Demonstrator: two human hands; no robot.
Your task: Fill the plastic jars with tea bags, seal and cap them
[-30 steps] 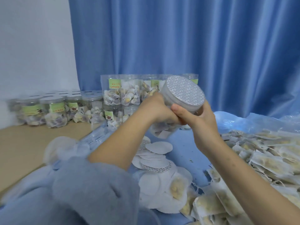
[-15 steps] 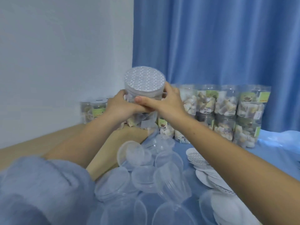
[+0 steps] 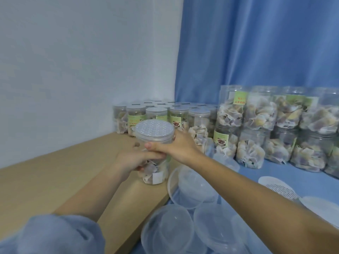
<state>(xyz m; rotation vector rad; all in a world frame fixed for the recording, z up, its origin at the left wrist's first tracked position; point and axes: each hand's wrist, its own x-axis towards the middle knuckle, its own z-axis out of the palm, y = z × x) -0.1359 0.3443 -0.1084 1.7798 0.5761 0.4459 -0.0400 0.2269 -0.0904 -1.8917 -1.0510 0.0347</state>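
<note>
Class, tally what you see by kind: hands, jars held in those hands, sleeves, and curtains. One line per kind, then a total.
Hands: 2 (left hand, right hand)
Held jar: 1
Sleeve: 1
Curtain: 1
Total: 5

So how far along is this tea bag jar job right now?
Done: rows of filled, capped clear plastic jars stand along the blue curtain. In hand: both hands, left and right, hold a filled jar with a printed foil seal, seemingly uncapped. Left: capping it; clear plastic lids and spare seal discs wait nearby.
</note>
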